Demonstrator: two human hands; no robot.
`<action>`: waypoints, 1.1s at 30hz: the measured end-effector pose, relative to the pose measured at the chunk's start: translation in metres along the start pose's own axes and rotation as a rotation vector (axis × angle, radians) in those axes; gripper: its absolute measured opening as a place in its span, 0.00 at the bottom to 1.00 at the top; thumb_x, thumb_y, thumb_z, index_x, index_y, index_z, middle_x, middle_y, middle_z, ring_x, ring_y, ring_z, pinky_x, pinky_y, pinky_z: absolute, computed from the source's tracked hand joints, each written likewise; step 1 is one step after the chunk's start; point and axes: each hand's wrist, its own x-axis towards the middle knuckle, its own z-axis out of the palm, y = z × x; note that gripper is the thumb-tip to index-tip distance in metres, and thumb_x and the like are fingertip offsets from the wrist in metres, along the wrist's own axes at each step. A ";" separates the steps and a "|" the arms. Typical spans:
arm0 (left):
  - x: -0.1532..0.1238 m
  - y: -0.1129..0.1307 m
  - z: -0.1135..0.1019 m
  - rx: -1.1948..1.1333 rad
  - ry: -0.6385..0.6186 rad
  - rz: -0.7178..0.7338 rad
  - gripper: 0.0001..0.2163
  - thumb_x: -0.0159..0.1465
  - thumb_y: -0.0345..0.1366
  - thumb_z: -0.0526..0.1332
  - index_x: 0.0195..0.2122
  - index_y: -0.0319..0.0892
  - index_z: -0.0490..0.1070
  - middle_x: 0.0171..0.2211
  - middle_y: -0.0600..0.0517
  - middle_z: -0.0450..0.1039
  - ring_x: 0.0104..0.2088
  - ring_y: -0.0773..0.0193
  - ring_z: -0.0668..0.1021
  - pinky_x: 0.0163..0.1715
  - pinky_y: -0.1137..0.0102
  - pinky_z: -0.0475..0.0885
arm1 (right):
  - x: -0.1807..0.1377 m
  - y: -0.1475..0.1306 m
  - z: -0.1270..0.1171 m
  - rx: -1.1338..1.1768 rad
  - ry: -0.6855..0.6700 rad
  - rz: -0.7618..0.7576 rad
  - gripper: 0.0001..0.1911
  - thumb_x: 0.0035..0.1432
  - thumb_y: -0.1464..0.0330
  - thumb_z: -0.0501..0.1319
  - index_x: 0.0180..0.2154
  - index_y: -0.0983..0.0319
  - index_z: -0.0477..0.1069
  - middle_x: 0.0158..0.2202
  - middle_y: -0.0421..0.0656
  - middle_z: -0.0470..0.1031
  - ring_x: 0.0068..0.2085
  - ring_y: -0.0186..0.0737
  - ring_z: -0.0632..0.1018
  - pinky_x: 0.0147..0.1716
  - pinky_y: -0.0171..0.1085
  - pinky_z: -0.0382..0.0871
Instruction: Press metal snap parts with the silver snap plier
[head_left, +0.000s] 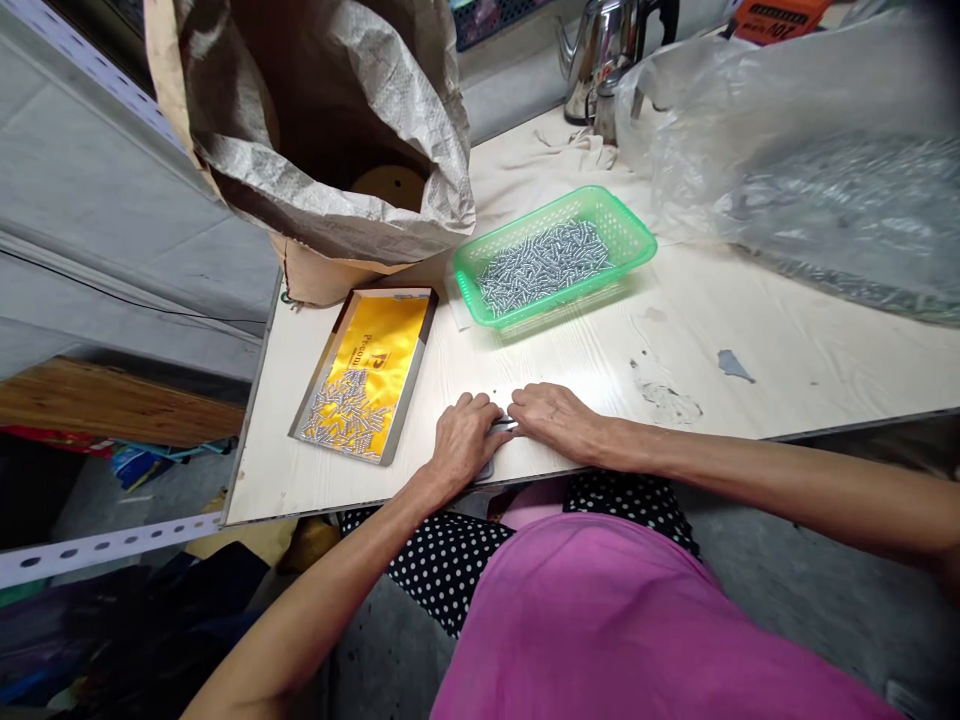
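Near the table's front edge my left hand [465, 437] and my right hand [556, 417] meet, fingertips almost touching. Both are closed in a pinch on a small shiny metal piece [505, 424], mostly hidden by the fingers. A small grey flat object [486, 470] shows partly under my left hand. To the left lies a shallow tray [411, 405] lined with yellow cloth, with many small silvery metal pieces heaped at its near end. Beyond my hands stands a green plastic basket [643, 246] holding a layer of similar silvery pieces.
A large open paper sack [315, 270] stands at the table's back left. On the right, a clear plastic bag [705, 150] bulges with shiny pieces. A metal kettle [600, 60] and an orange box [777, 20] are at the back. The pale table [750, 340] has a worn patch.
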 end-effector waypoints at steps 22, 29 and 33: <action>-0.044 0.048 0.053 -0.229 0.273 0.095 0.25 0.69 0.48 0.53 0.64 0.43 0.57 0.63 0.43 0.63 0.67 0.51 0.58 0.64 0.46 0.54 | 0.053 0.036 -0.028 -0.131 0.077 0.102 0.10 0.64 0.71 0.55 0.39 0.64 0.76 0.42 0.50 0.75 0.44 0.47 0.69 0.38 0.42 0.53; -0.046 0.046 0.069 -0.316 0.231 0.055 0.29 0.66 0.52 0.55 0.63 0.38 0.60 0.58 0.38 0.68 0.62 0.45 0.67 0.61 0.48 0.61 | 0.063 -0.043 -0.023 -0.112 -0.016 -0.513 0.05 0.61 0.67 0.61 0.35 0.57 0.77 0.41 0.46 0.73 0.46 0.47 0.66 0.37 0.41 0.54; -0.048 0.043 0.080 -0.348 0.237 0.063 0.33 0.66 0.54 0.55 0.66 0.38 0.56 0.61 0.39 0.65 0.64 0.44 0.64 0.62 0.50 0.60 | 0.076 -0.070 -0.004 -0.092 -0.038 -0.632 0.06 0.58 0.71 0.62 0.29 0.59 0.75 0.37 0.46 0.73 0.43 0.46 0.66 0.38 0.42 0.56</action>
